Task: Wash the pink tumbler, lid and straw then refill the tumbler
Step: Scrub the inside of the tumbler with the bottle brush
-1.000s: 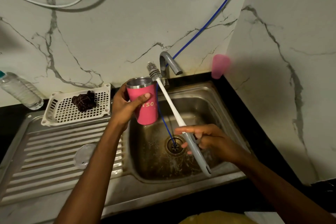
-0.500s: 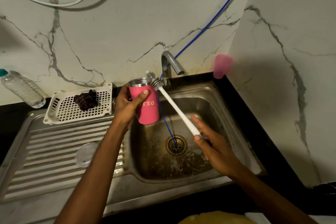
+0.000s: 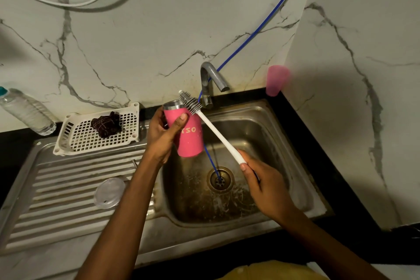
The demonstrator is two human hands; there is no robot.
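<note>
- Steel sink basin [image 3: 268, 134] fills the frame's centre.
- Left hand [image 3: 162, 136] grips the pink metal-rimmed tumbler [image 3: 188, 133] above it, centre frame.
- Right hand [image 3: 264, 185] clasps the white long-handled bottle brush [image 3: 213, 129], bristles at the tumbler's rim.
- Clear round lid [image 3: 109, 192] lies lower left.

We can't see the brush handle's [image 3: 219, 136] lower end; our right hand [image 3: 267, 185] covers it. Left hand [image 3: 162, 136] wraps the tumbler [image 3: 191, 137], hiding its far side and the start of the lettering; only "TSO" reads. Tumbler interior is out of view from this angle. Water bottle [image 3: 27, 111] is cut off at the left edge. White cables [image 3: 68, 3] and blue hose [image 3: 261, 27] run off the top edge. Pink cup [image 3: 276, 79] in the corner is blurred. Dark lump in the basket [image 3: 95, 133]: can't tell what it is. The straw doesn't show anywhere.
</note>
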